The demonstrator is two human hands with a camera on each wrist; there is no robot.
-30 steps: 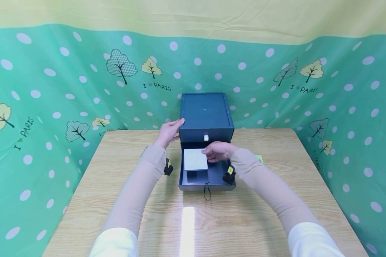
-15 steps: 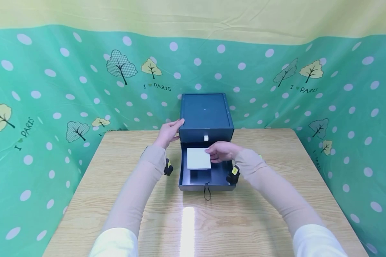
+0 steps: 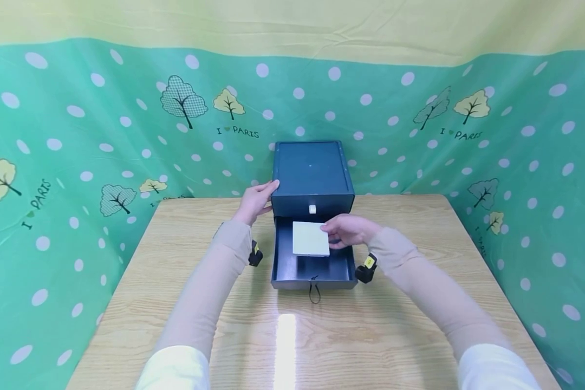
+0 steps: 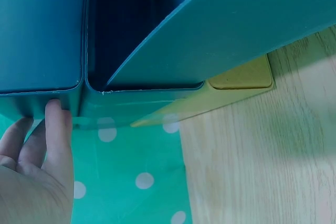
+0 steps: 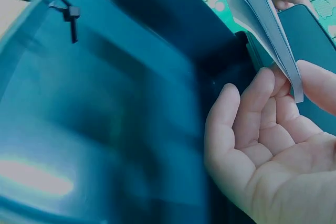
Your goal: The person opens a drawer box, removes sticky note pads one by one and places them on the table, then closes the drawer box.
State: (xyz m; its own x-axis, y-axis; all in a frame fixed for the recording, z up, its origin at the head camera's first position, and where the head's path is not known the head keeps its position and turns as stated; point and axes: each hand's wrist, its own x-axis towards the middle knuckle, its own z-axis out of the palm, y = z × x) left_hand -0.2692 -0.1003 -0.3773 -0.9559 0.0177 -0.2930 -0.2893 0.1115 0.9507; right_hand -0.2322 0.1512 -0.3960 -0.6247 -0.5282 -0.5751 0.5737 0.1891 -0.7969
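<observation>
A white paper notepad is above the pulled-out dark blue drawer. My right hand pinches it by its right edge, between thumb and fingers. Seen side-on in the right wrist view, the pad is a stack of thin sheets, slightly fanned. My left hand rests against the left side of the dark blue drawer cabinet, near its front corner. In the left wrist view the fingertips of that hand touch the cabinet's side, with the fingers fairly straight.
The upper drawer is closed and has a white knob. A black loop pull hangs from the open drawer's front. Below, a yellow bottom section sits on the wooden table. A green dotted curtain hangs behind.
My right hand has moved to the right and the notepad has come with it, shifting right and slightly away over the drawer. My left hand stays put on the cabinet.
</observation>
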